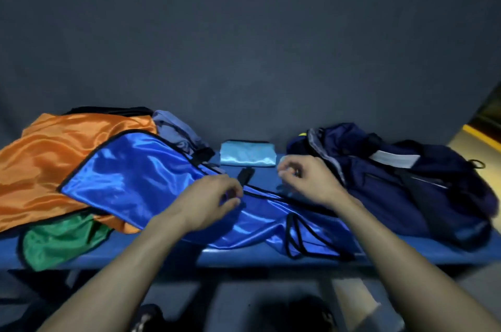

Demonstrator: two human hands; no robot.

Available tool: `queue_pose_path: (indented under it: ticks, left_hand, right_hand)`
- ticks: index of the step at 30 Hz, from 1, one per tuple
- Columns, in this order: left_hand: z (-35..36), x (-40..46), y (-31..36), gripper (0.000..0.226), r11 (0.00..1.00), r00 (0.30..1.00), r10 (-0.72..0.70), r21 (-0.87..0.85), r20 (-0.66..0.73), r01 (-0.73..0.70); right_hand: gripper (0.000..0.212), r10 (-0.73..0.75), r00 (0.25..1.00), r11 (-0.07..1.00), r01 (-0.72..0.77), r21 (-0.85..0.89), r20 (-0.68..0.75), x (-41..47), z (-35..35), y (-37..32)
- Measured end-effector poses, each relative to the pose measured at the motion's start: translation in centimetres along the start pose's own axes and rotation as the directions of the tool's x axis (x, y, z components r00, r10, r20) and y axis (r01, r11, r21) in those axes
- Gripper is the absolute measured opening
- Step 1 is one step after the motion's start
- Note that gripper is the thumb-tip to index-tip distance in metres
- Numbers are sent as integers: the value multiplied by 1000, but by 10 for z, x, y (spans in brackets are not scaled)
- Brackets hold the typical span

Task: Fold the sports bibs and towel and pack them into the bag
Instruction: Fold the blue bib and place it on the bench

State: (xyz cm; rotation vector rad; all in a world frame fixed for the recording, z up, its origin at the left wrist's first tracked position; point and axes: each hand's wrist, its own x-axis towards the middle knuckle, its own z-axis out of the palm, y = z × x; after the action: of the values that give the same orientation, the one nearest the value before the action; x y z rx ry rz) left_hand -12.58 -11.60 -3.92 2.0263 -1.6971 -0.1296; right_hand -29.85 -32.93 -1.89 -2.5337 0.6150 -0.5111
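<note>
Blue bib (pixel 130 177) lies under both hands' grip.

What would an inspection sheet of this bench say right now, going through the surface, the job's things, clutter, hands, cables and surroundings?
Surface: blue bench, mostly covered with fabric.
Job's things: blue bib spread out in the middle, overlapping the orange bib; green bib crumpled under both at the front left; light blue folded cloth at the back; navy bag on the right.
Clutter: grey-blue garment behind the bibs.
Hands: left hand pinches the blue bib's black edging; right hand has curled fingers above the bib, its hold unclear.
Cables: nothing seen.
Surroundings: dark grey wall behind the bench; a yellow stripe on the floor far right.
</note>
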Motion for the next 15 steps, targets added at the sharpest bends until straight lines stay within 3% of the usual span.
queue_pose_path:
  ticks: [3, 8, 12, 15]
  left_hand:
    - [30, 19, 19, 20, 997, 996, 27, -80, 89, -20]
    - [52, 32, 44, 51, 968, 956, 29, -245, 292, 46]
    - [52, 36, 53, 67, 984, 902, -57, -130, 428, 123]
    - [57, 42, 50, 74, 999, 940, -41, -11, 340, 48]
  right_hand:
    - [17, 153, 988, 988, -153, -21, 10, -52, -28, 44]
    - [30, 400, 916, 900, -387, -203, 28, -100, -32, 88]
    - [37, 560, 829, 825, -558, -95, -6, -111, -24, 110]
    - [43, 611, 792, 792, -610, -30, 18, -107, -20, 112]
